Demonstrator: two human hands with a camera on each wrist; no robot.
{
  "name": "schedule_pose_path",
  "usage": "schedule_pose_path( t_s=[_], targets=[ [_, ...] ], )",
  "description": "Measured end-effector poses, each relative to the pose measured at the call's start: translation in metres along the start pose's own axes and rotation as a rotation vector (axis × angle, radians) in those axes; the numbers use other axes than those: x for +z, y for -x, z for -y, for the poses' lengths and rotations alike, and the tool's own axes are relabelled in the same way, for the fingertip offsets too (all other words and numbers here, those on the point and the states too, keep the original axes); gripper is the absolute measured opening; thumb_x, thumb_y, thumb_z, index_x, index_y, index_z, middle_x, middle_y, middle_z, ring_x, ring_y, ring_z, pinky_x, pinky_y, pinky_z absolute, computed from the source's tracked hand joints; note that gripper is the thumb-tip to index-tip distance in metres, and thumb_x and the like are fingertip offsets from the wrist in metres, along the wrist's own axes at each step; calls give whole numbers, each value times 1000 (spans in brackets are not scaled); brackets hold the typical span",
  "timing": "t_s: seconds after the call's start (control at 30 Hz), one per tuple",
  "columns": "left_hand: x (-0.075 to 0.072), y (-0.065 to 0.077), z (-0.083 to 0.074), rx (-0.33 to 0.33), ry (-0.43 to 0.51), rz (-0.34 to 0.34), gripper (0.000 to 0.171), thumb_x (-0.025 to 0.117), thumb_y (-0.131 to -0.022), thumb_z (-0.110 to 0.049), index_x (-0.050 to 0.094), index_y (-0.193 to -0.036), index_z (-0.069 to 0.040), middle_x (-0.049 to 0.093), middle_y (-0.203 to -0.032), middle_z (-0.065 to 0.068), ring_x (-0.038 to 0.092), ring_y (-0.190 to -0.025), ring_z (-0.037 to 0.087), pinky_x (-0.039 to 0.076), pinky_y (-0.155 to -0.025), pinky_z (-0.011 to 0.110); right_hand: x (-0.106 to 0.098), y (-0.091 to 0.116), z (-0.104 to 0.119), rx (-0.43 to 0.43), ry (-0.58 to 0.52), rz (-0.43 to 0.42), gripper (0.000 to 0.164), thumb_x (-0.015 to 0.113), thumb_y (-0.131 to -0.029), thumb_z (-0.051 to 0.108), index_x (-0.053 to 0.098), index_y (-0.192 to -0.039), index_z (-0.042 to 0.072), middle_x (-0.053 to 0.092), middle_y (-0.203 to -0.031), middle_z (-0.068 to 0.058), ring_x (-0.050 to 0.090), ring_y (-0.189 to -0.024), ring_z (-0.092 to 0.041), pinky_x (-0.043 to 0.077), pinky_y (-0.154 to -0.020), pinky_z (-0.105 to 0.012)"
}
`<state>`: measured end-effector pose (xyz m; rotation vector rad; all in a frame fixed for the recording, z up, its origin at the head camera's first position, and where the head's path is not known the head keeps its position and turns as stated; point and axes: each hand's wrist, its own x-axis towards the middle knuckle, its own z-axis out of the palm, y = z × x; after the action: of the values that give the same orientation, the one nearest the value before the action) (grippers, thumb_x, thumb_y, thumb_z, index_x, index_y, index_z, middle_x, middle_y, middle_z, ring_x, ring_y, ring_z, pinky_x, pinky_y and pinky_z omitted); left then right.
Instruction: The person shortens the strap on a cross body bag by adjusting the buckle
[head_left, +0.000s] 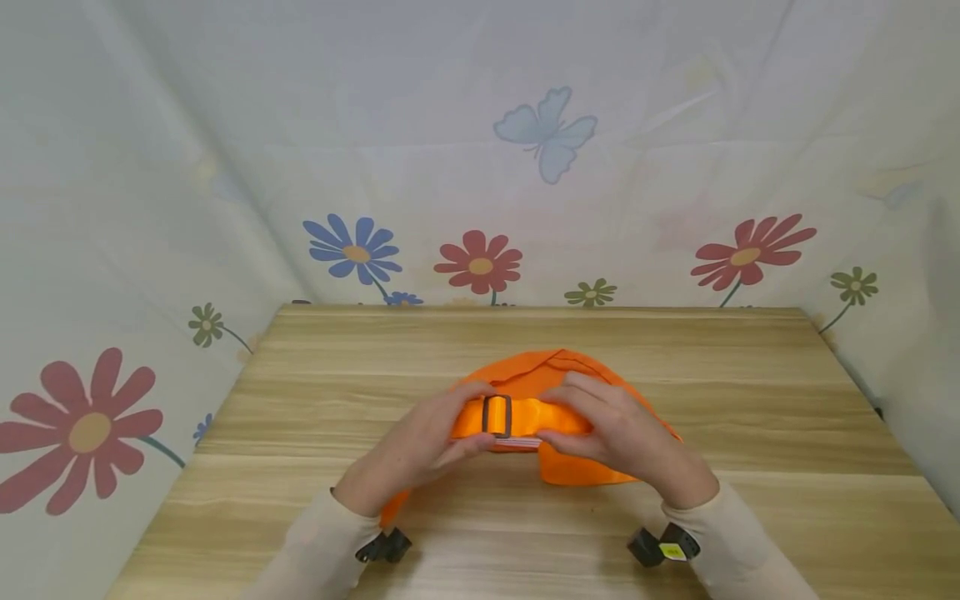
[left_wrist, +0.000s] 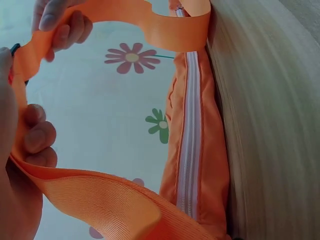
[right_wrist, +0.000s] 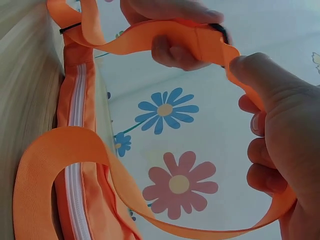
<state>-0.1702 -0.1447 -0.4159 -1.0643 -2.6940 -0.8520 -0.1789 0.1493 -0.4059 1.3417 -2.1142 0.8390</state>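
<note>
An orange fabric bag (head_left: 528, 377) with a long white zipper (left_wrist: 192, 125) lies on the table, its wide orange strap (head_left: 534, 417) raised above it. On the strap sits a black slider buckle (head_left: 509, 417). My left hand (head_left: 427, 433) grips the strap beside the buckle, thumb below and fingers above. Just right of the buckle, my right hand (head_left: 618, 425) pinches the strap between thumb and fingers. In the right wrist view, loose strap loops (right_wrist: 65, 137) hang down in front of the zipper. The bag's far side is hidden.
The wood-grain table (head_left: 337, 358) extends around the bag on all sides. Behind it and to the left hang pale curtains (head_left: 420, 167) printed with flowers and a butterfly. Black wrist cameras (head_left: 384, 547) sit at both cuffs.
</note>
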Motion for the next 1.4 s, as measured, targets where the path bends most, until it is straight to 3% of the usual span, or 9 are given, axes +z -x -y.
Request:
schedule_pose_path(
  t_s=[0.17,0.3,0.67,0.8,0.93,1.03,1.17,1.27,1.4],
  targets=[
    [-2,-1,-1,4,16,-30,63,77,-101,-33,50,-152,-11,67,-143,10,70,-115,25,63,-103,47,0,1,-1,-5,21,6,36,71,-105,39,73,-122,7,63,-98,3,53,-75,-7,47,-68,-13],
    [-3,-4,-1,58,14,-32,61,76,-101,-32,51,-151,-9,69,-141,10,71,-112,23,64,-101,44,1,2,-1,2,15,-3,34,71,-105,38,73,-120,7,63,-98,2,53,-75,-8,47,-67,-13],
    [0,-7,-2,112,41,-27,58,77,-99,-27,50,-146,-6,71,-131,9,70,-101,19,65,-95,38,4,-3,3,-14,19,12,35,69,-106,39,73,-121,6,66,-102,2,56,-78,-8,50,-72,-13],
    [3,-10,-3,137,23,-42,54,77,-98,-31,54,-140,-8,72,-117,3,65,-91,14,62,-84,29,7,-5,5,-29,53,25,33,82,-99,31,73,-120,7,67,-102,1,56,-76,-8,51,-71,-12],
    [6,-12,-4,161,5,-75,48,76,-98,-37,60,-135,-11,72,-107,-2,61,-83,11,56,-75,23,8,-5,8,-1,64,73,44,92,-88,25,74,-123,7,67,-105,0,58,-78,-9,53,-73,-13],
    [6,-11,-4,157,-5,-110,45,74,-99,-38,64,-133,-12,75,-109,-2,65,-85,12,58,-78,25,5,-3,7,45,63,99,48,93,-87,26,73,-126,7,69,-110,0,63,-84,-10,58,-77,-17],
    [2,-6,-2,118,-21,-145,47,78,-96,-35,68,-134,-9,78,-120,3,74,-99,19,65,-91,36,-1,3,4,77,77,94,45,83,-97,38,73,-128,8,72,-113,-1,65,-86,-11,61,-78,-22],
    [0,-3,0,88,-24,-149,49,80,-94,-33,69,-135,-9,78,-126,6,76,-108,23,65,-97,43,-3,5,1,64,78,79,45,72,-102,46,73,-128,8,72,-112,-1,64,-84,-11,61,-76,-23],
    [1,-1,2,84,-17,-143,48,76,-98,-38,67,-136,-10,77,-129,6,75,-110,23,64,-99,44,-2,4,0,26,76,42,42,71,-104,45,73,-124,9,72,-109,0,64,-82,-11,60,-76,-22]
  ],
)
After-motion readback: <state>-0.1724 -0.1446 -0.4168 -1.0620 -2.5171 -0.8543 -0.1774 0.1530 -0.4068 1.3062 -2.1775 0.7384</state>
